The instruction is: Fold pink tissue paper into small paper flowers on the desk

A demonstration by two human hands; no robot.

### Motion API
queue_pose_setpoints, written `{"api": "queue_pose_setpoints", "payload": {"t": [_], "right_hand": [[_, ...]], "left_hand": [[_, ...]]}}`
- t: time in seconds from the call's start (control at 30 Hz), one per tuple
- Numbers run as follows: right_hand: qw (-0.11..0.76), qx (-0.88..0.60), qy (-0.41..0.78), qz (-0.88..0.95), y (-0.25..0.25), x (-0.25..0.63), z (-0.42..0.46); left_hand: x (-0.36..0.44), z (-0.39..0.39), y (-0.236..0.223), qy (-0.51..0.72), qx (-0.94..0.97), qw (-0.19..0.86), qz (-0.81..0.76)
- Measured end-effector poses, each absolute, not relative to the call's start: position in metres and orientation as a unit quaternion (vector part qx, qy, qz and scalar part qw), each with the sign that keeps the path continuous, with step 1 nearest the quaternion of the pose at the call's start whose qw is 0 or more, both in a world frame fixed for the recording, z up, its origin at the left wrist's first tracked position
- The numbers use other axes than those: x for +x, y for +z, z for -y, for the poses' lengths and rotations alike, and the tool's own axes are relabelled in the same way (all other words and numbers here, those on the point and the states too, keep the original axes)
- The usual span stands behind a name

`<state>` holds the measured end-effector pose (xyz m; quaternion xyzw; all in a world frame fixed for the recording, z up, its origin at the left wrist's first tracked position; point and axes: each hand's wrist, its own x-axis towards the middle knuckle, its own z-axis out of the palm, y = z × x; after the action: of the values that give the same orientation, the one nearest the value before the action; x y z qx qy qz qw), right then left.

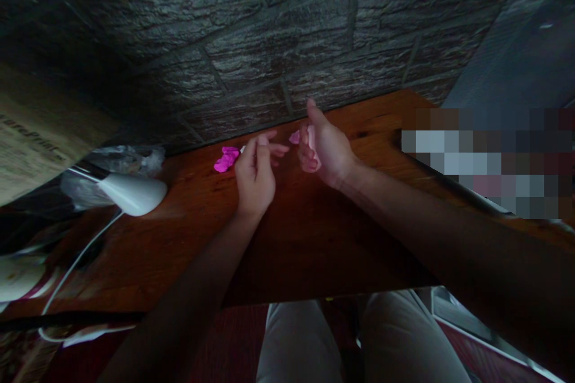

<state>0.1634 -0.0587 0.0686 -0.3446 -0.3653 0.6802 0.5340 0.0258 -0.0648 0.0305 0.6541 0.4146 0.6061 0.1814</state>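
Observation:
My right hand (pixel 331 149) is raised over the wooden table (pixel 309 239), thumb up and fingers curled around a light pink crumpled piece (pixel 314 146), perhaps paper. A small pink end (pixel 294 137) sticks out beyond the fingers. Just left of it, my left hand (pixel 257 176) holds nothing that I can see, its fingers loosely stretched and slightly apart. A bright magenta crumpled piece (pixel 227 159) lies on the table beside the left hand. Between that piece and the hand a small white bit (pixel 243 148) shows, mostly hidden.
A stone-tiled wall (pixel 251 54) runs along the table's back edge. On the left are a white lamp head (pixel 137 194) with a cord, a clear plastic bag (pixel 135 158) and a cardboard box (pixel 40 137). Pixelation hides things at right. My legs (pixel 296 341) are below the table's front edge.

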Motion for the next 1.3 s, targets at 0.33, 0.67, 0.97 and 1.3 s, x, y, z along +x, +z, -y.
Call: {"api": "queue_pose_setpoints", "payload": {"t": [0.33, 0.67, 0.97, 1.3], "right_hand": [[0.496, -0.245, 0.736, 0.389, 0.060, 0.160, 0.058], [0.459, -0.222, 0.790, 0.340, 0.060, 0.170, 0.054], [0.475, -0.257, 0.771, 0.338, 0.058, 0.167, 0.049], [0.472, -0.320, 0.757, 0.319, 0.075, 0.168, 0.060]], "left_hand": [[0.018, 0.057, 0.026, 0.612, 0.648, 0.159, -0.425], [0.020, 0.060, 0.028, 0.611, 0.648, 0.175, -0.421], [0.021, 0.058, 0.027, 0.615, 0.632, 0.209, -0.422], [0.024, 0.060, 0.027, 0.611, 0.635, 0.211, -0.422]]}}
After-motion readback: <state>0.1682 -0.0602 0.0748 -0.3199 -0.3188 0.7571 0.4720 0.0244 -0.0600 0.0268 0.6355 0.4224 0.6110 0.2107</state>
